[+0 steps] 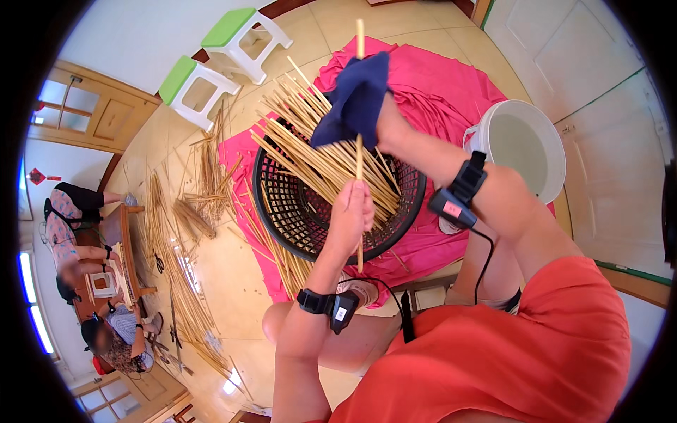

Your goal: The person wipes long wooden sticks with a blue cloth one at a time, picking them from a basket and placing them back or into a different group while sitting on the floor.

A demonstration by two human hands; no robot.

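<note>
My left hand [354,211] grips a pale, slender plant stalk [360,158] near its lower end, above a round black plastic basket [296,222]. Higher up, a dark blue cloth [357,98] wraps the same stalk, and the stalk's upper end sticks out past it. My right hand [382,119] is closed around this cloth; its fingers are mostly hidden by the fabric. A bundle of similar stalks [301,153] lies slantwise in the basket beneath both hands, the ends jutting over the far left rim.
Pink cloth [433,79] spreads under the basket. A white bucket of liquid [518,148] stands at the right. More stalks [185,312] litter the tiled floor at left, near two green-topped stools [230,26]. Two people are at a wooden table [113,232] at far left.
</note>
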